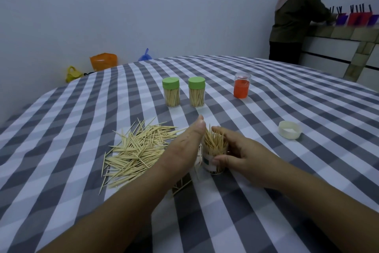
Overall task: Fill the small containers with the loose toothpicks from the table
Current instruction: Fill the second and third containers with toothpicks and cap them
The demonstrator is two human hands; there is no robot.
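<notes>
A table under a grey-and-white checked cloth [266, 170] fills most of the view. At its far right a person in a dark top [295, 19] stands bent over a tiled counter [338, 33]. On the floor beyond the far left edge sit an orange plastic bag [103, 61], a yellow bag [72, 74] and a blue bag [144, 56].

On the cloth, left of centre, lies a loose heap of pale wooden toothpicks [135, 150], spread flat and pointing many ways. Both forearms reach in from the bottom edge. The left hand [184, 146] lies extended, fingers straight and close together, its edge against the open clear plastic container [214, 154] and its fingertips above the rim; whether it holds any toothpicks cannot be told. The right hand [238, 150] grips that container from the right, thumb across its labelled front and fingers curled round the back. The container stands upright just right of the heap, stuffed with toothpicks that bristle unevenly above its mouth.

Farther back stand two closed green-lidded clear containers [171, 92] [196, 91] full of toothpicks, side by side, and to their right an orange-tinted clear container [242, 85]. A white round lid [289, 129] lies alone, open side up, well right of the hands.
</notes>
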